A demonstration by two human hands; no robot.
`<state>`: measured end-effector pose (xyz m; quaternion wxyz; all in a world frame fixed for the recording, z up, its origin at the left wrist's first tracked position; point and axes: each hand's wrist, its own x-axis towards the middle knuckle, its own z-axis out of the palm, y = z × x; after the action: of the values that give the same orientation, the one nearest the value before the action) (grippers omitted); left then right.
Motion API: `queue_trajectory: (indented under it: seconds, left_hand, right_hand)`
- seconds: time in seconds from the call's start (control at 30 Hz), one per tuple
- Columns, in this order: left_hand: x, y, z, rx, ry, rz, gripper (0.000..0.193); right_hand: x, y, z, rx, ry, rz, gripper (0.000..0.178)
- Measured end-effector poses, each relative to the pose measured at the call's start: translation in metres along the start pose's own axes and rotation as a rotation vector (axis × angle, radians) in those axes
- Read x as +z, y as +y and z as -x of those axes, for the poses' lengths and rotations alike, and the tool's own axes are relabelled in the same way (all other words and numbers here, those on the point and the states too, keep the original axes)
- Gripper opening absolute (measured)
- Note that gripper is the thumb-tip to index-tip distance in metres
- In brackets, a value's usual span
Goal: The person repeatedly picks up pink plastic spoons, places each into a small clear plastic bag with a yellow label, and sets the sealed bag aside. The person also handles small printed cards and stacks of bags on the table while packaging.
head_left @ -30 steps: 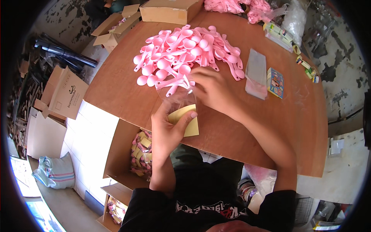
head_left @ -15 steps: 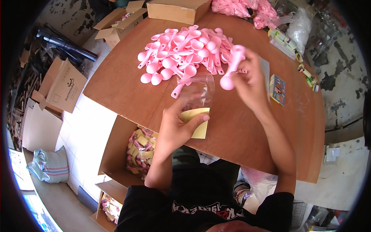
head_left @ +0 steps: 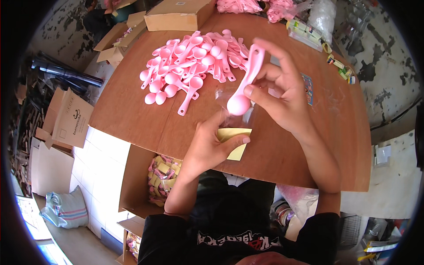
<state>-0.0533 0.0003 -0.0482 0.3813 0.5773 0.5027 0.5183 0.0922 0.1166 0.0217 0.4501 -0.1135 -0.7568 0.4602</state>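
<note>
Between the thumb and fingers of my right hand (head_left: 285, 99) is a pink plastic spoon (head_left: 239, 104), tilted with its round bowl down and its handle up. The bowl is at the mouth of a small clear plastic bag (head_left: 248, 115); whether it is inside or just in front, I cannot tell. My left hand (head_left: 204, 145) is closed on the bag's lower part, thumb pressed over a yellow paper card (head_left: 237, 153) that shows there. Beyond my hands, a heap of pink spoons (head_left: 194, 57) lies on the brown wooden table (head_left: 141, 119).
An open carton (head_left: 132, 176) of packed spoons with yellow cards stands below the table's front edge. At the far edge are a cardboard box (head_left: 176, 17), bundled pink spoons (head_left: 238, 5) and clear plastic bags (head_left: 322, 22). A small blue printed box (head_left: 308, 88) lies behind my right hand.
My right hand has brought its spoon left and down to the bag's mouth. My left hand still holds the bag and card. The view has shifted slightly.
</note>
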Motion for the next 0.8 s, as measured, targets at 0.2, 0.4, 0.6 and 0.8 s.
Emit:
queue_trajectory:
  seconds: [0.2, 0.4, 0.6, 0.8]
  left_hand:
    - [0.004, -0.005, -0.001, 0.068, 0.063, 0.304, 0.053]
    - [0.002, -0.012, -0.008, 0.107, 0.184, 0.247, 0.047]
    - [0.005, -0.001, -0.006, 0.073, 0.117, 0.305, 0.039]
    - [0.004, 0.027, -0.004, 0.128, 0.001, 0.015, 0.029]
  right_hand:
    - [0.003, -0.003, 0.000, -0.032, -0.115, 0.177, 0.056]
    - [0.008, -0.007, 0.003, -0.072, -0.158, 0.314, 0.052]
    - [0.002, -0.013, 0.017, -0.229, -0.173, 0.536, 0.028]
    - [-0.006, -0.029, 0.023, -0.266, -0.142, 0.682, 0.014]
